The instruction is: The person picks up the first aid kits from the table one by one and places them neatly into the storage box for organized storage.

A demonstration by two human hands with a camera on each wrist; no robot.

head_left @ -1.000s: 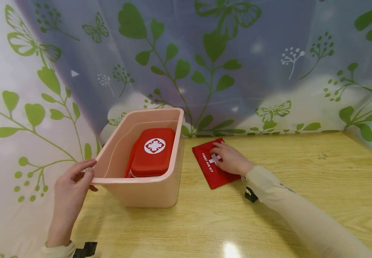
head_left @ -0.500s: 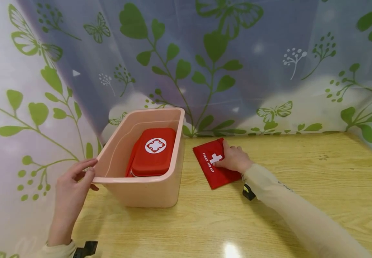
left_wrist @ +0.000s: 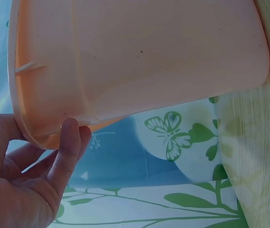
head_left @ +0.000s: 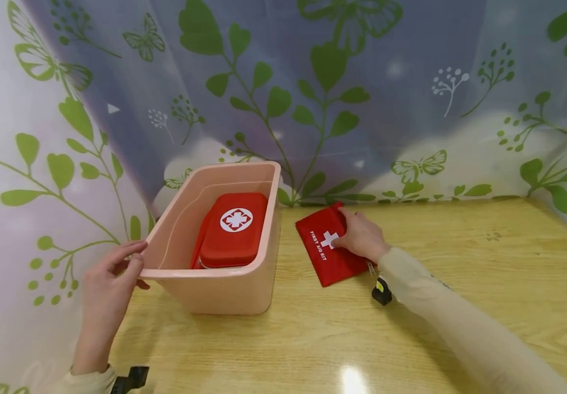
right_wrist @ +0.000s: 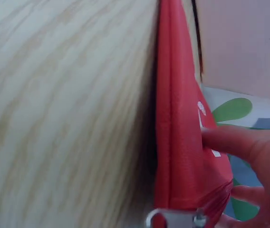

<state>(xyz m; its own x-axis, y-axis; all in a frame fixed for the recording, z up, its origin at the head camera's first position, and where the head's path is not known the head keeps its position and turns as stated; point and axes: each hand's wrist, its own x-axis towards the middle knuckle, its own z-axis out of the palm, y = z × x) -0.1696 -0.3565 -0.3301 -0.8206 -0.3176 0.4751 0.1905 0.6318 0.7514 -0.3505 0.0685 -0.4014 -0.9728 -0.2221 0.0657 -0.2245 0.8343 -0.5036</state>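
A pink plastic bin point(head_left: 258, 284) stands on the table, and my left hand point(head_left: 111, 290) grips its near left rim corner. In the left wrist view, that hand point(left_wrist: 30, 180) has its thumb and fingers around the rim. Inside the bin leans a red hard zip case point(head_left: 231, 241) with a white cross emblem. To the bin's right is a flat red first aid pouch point(head_left: 320, 254). My right hand point(head_left: 362, 235) holds the pouch, thumb on its face and fingers at the far right edge. A metal zip pull point(right_wrist: 178, 217) shows in the right wrist view.
A wooden table point(head_left: 313, 339) carries everything. Behind and to the left hangs a patterned curtain point(head_left: 386, 109) with green leaves and butterflies, close to the bin's back and left side.
My right hand has shifted from lying over the pouch to gripping its right edge, and the pouch's far corner has risen slightly. My left hand keeps its hold on the bin.
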